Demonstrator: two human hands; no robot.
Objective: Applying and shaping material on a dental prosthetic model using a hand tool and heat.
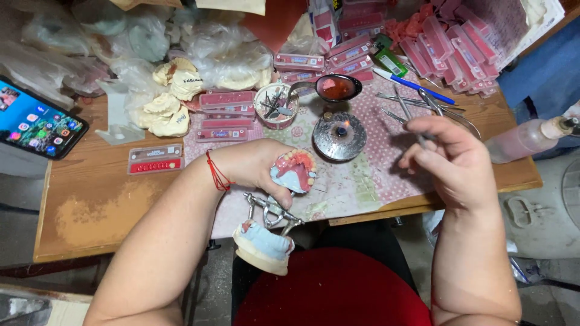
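Left hand [254, 166], fingers closed around a hinged dental articulator [275, 208] with 2 blue-grey casts, holds it at the worktop [90, 199] edge, over the lap. Right hand [450, 160], fingers pinched on a thin metal instrument [403, 110], hangs near the lit burner [339, 136]. Risk: a loosened grip could drop the overhanging lower cast [264, 246]; the flame could singe fingers.

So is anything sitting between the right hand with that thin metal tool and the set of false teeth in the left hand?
Nothing visible. The right hand holds the thin metal tool above the patterned cloth; the false teeth sit in the left hand, with only bare cloth in the gap. The small burner stands further back.
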